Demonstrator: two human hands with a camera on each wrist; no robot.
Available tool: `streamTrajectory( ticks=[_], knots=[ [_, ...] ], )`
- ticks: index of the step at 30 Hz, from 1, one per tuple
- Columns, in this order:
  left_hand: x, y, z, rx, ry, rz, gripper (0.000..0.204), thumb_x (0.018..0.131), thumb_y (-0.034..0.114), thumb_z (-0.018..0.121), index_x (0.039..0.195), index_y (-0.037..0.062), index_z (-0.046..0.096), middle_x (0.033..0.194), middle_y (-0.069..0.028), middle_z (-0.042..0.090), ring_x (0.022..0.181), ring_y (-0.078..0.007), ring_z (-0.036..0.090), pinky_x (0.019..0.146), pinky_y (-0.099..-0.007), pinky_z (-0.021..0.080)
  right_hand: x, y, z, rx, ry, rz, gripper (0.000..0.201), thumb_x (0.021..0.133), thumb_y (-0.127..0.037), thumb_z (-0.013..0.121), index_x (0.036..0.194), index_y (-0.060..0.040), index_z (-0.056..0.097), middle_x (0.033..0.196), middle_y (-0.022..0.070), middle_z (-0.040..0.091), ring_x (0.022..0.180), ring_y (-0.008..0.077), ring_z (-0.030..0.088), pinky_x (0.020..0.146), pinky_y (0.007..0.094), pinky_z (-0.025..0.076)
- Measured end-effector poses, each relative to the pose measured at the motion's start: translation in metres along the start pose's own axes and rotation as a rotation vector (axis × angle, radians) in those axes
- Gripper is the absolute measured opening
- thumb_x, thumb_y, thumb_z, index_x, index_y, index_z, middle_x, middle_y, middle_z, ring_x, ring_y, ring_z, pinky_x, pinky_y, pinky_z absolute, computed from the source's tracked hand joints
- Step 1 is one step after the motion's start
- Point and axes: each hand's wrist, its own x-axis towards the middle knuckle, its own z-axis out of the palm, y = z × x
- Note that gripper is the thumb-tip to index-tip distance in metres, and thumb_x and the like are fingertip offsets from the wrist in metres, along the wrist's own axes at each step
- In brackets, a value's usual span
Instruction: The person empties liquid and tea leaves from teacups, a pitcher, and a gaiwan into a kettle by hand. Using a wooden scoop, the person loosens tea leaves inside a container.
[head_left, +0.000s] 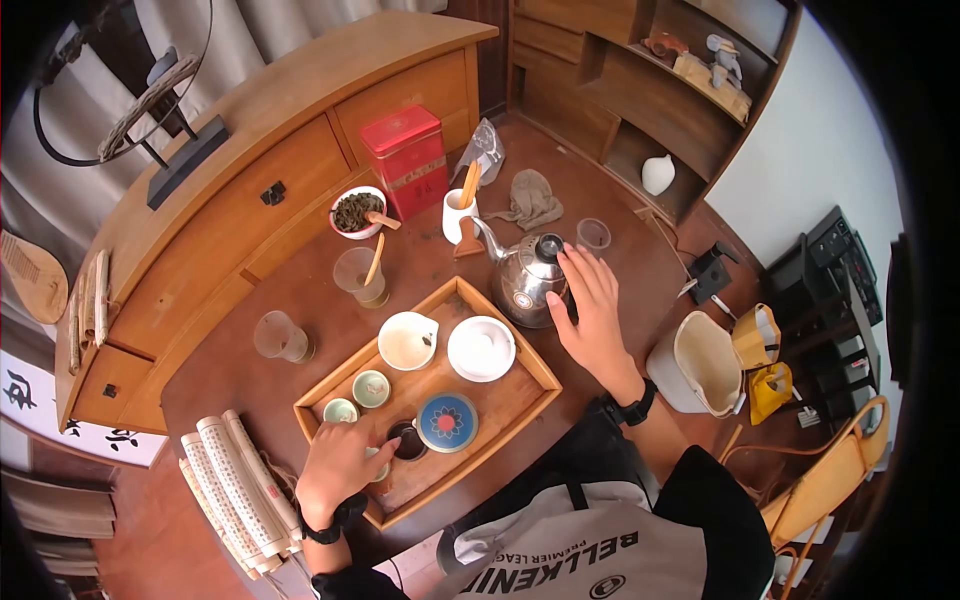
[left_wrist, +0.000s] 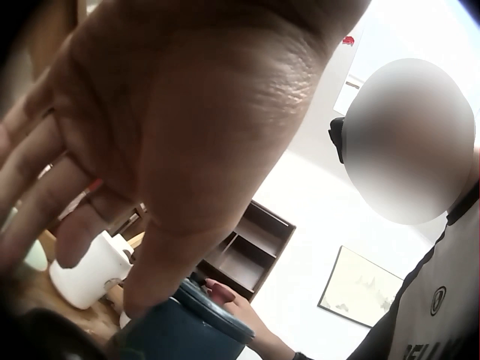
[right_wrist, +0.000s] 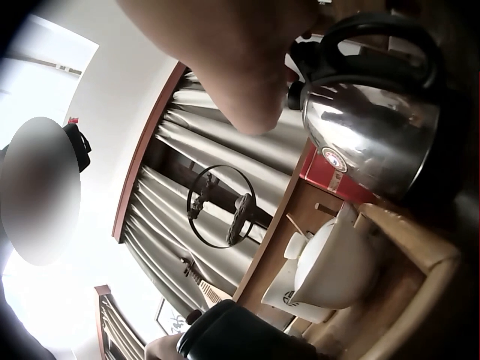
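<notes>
In the head view my left hand (head_left: 340, 465) hangs over the tray's (head_left: 530, 405) near-left corner, partly covering a small green cup (head_left: 380, 466); contact cannot be told. Its thumb points toward a dark round cup (head_left: 408, 442) beside a blue-lidded container (head_left: 447, 422). The left wrist view shows this hand (left_wrist: 150, 135) with fingers spread, above the blue container (left_wrist: 180, 330). My right hand (head_left: 595, 315) is beside the steel kettle (head_left: 525, 285), fingers extended near its black lid knob. In the right wrist view the kettle (right_wrist: 375, 135) stands with its handle free of the hand (right_wrist: 232, 60).
The tray also holds a white pitcher (head_left: 408, 340), a white lidded bowl (head_left: 481, 349) and green cups (head_left: 371, 388). Behind are glasses (head_left: 283, 337), a tea-leaf bowl (head_left: 357, 212), a red tin (head_left: 407, 165) and a cloth (head_left: 533, 198). Bamboo scrolls (head_left: 235, 490) lie left, a bin (head_left: 697, 365) right.
</notes>
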Motion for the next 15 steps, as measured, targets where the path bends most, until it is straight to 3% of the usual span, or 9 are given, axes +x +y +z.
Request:
streamTrajectory(
  ticks=[5, 7, 10, 13, 14, 15],
  knots=[
    [-0.003, -0.005, -0.013, 0.035, 0.088, 0.026, 0.025, 0.086, 0.026, 0.068, 0.079, 0.0022, 0.062, 0.072, -0.0162, 0.066, 0.073, -0.035, 0.066, 0.064, -0.0431, 0.05, 0.002, -0.005, -0.009, -0.019, 0.001, -0.021, 0.043, 0.09, -0.018, 0.061, 0.129, 0.0009, 0.055, 0.138, 0.0171, 0.052, 0.132, 0.0356, 0.043, 0.111, 0.0494, 0.028],
    [-0.003, -0.01, -0.017, -0.204, 0.085, 0.059, 0.022, 0.091, 0.019, 0.064, 0.079, 0.001, 0.062, 0.068, -0.0151, 0.064, 0.064, -0.0288, 0.066, 0.055, -0.0378, 0.049, 0.014, -0.002, -0.015, -0.01, 0.002, -0.042, 0.041, 0.09, -0.017, 0.061, 0.127, 0.0002, 0.057, 0.137, 0.017, 0.053, 0.131, 0.0353, 0.044, 0.111, 0.0484, 0.029],
    [-0.001, -0.02, -0.015, -0.335, 0.253, 0.126, 0.023, 0.094, 0.012, 0.059, 0.075, -0.0012, 0.06, 0.063, -0.0123, 0.06, 0.055, -0.0216, 0.061, 0.049, -0.0327, 0.044, 0.04, 0.008, -0.026, 0.346, -0.017, -0.015, 0.034, 0.09, -0.013, 0.061, 0.122, -0.0002, 0.06, 0.13, 0.018, 0.056, 0.124, 0.0356, 0.05, 0.106, 0.0419, 0.036],
    [-0.003, -0.014, -0.021, -0.441, 0.312, 0.089, 0.028, 0.091, 0.011, 0.064, 0.069, -0.0033, 0.055, 0.062, -0.0135, 0.053, 0.053, -0.0268, 0.051, 0.051, -0.0345, 0.04, 0.088, 0.024, -0.022, 0.726, -0.172, 0.052, 0.03, 0.096, -0.013, 0.058, 0.122, 0.0012, 0.059, 0.112, 0.0145, 0.067, 0.103, 0.0233, 0.064, 0.091, 0.0314, 0.049],
    [-0.005, -0.016, -0.018, -0.494, 0.297, 0.084, 0.029, 0.09, 0.009, 0.065, 0.067, -0.0034, 0.054, 0.061, -0.0121, 0.052, 0.051, -0.0227, 0.045, 0.05, -0.0335, 0.037, 0.104, 0.033, -0.014, 0.806, -0.255, 0.121, 0.029, 0.097, -0.015, 0.058, 0.122, 0.0004, 0.06, 0.102, 0.0107, 0.069, 0.097, 0.0169, 0.066, 0.086, 0.0287, 0.051],
    [-0.008, -0.015, -0.017, -0.481, 0.31, 0.076, 0.029, 0.09, 0.009, 0.065, 0.067, -0.0034, 0.054, 0.061, -0.0121, 0.052, 0.051, -0.0227, 0.045, 0.05, -0.0335, 0.037, 0.121, 0.047, 0.001, 0.915, -0.379, 0.233, 0.032, 0.096, -0.018, 0.061, 0.123, -0.0004, 0.059, 0.099, 0.0098, 0.069, 0.093, 0.0162, 0.066, 0.082, 0.0284, 0.052]
  ],
)
